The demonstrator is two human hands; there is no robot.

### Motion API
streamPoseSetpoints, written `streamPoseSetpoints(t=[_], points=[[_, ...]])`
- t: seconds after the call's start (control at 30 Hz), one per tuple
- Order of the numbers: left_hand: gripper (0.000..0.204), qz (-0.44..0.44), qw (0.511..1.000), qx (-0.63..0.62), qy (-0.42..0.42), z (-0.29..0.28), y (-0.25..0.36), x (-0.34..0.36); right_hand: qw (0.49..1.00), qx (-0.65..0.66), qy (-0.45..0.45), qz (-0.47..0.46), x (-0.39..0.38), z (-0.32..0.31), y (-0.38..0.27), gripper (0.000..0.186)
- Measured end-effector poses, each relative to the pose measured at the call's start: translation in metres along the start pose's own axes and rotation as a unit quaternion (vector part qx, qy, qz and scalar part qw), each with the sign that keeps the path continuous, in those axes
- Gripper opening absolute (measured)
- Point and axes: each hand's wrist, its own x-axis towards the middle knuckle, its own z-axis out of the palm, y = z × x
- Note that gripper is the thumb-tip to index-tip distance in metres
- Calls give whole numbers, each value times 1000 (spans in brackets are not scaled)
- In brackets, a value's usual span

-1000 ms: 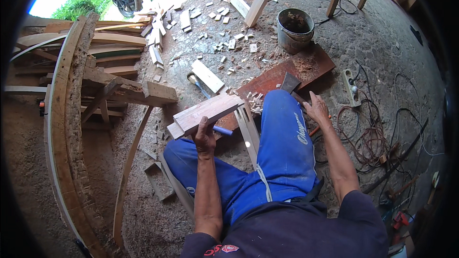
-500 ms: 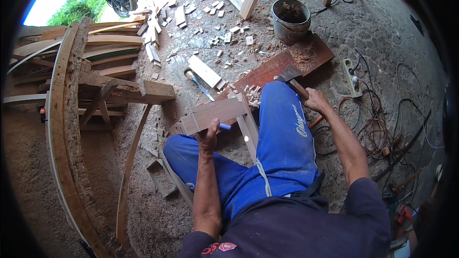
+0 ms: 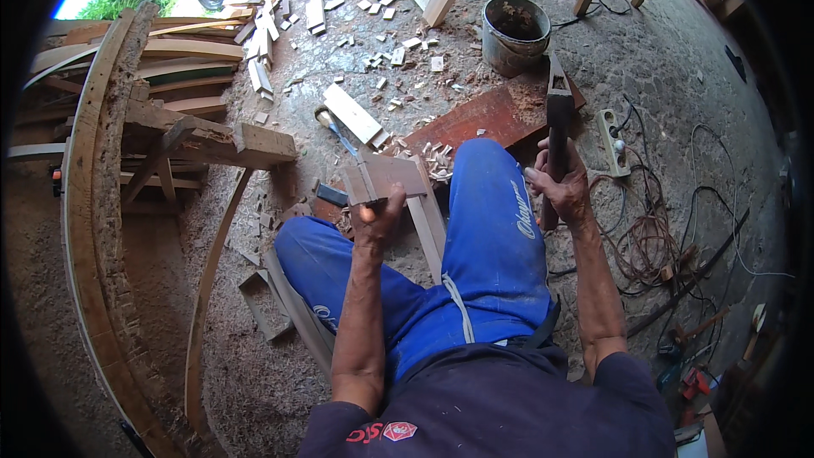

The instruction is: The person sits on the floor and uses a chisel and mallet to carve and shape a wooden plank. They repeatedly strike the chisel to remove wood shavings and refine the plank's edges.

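Note:
My right hand (image 3: 566,187) is closed around the dark handle of a hatchet (image 3: 557,110), raised beside my right knee with its head pointing away from me. In my left hand (image 3: 377,222) is a flat brown wooden board (image 3: 394,176), gripped at its near edge between my knees. Its far right end lies by a longer wooden strip (image 3: 428,225) that slants down toward my lap. Just beyond the board, a chisel-like tool (image 3: 341,134) with a pale handle and bluish shaft lies on the ground. A dark block (image 3: 331,195) shows left of the board.
A reddish plank (image 3: 483,123) with shavings lies ahead, near a dirty bucket (image 3: 515,34). Offcuts (image 3: 373,8) litter the ground. Curved timbers (image 3: 93,178) stack up on the left. At right are a power strip (image 3: 614,142) and tangled cables (image 3: 649,242).
My right hand has lifted the hatchet off my knee area and swung it upright. The board in my left hand has turned and looks shorter. The whole view has shifted slightly.

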Motion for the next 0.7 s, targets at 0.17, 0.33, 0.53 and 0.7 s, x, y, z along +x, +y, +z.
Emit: streamPoseSetpoints(t=[0.17,0.33,0.53,0.7], points=[[35,-118,979,112,-121,-4,30,36,992,-6,-98,76,12,29,-43,52],[55,-14,984,167,-65,22,20,26,883,-434,-143,-104,45,61,-49,52],[55,4,992,118,-39,25,31,33,683,-660,-298,-101,102,97,-30,33],[62,-32,991,119,-56,26,26,43,833,-491,-255,-13,85,90,-12,48]])
